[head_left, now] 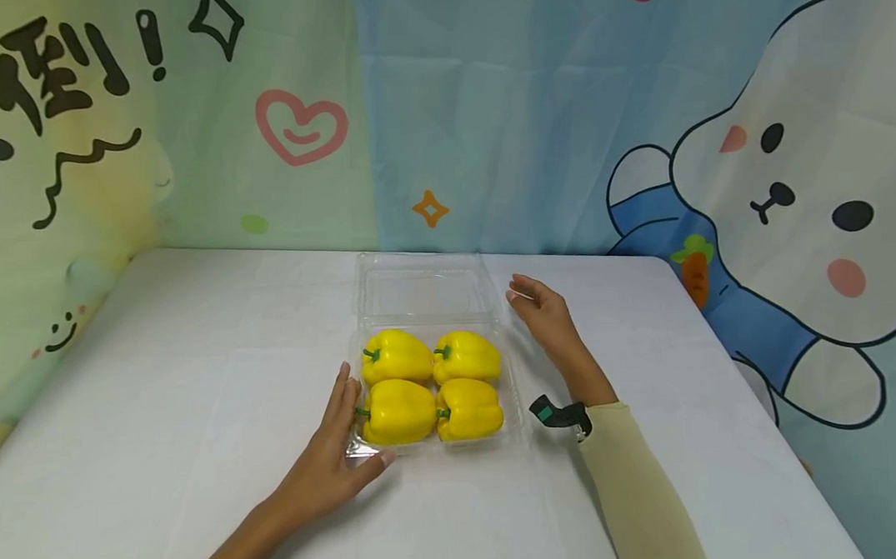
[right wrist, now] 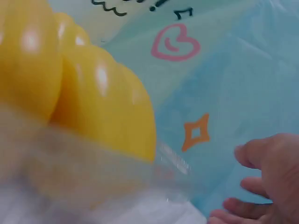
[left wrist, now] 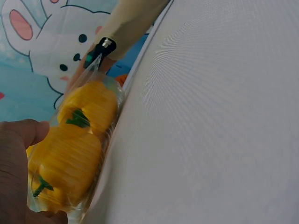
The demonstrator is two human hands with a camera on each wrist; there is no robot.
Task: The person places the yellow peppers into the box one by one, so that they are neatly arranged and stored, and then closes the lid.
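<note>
Several yellow bell peppers with green stems lie in two rows in a clear plastic clamshell box. Its hinged lid is folded back flat behind them. My left hand rests against the box's left side and front left corner, fingers extended and thumb spread along the front. In the left wrist view, the thumb sits beside the peppers. My right hand hovers right of the lid, apart from it, holding nothing. The right wrist view shows its fingers loosely bent, beyond the yellow peppers.
A white-covered table carries the box near its middle. Behind it hangs a printed cloth backdrop with cartoon figures, reaching round the left and right sides. A black strap with a camera mount sits on the right wrist.
</note>
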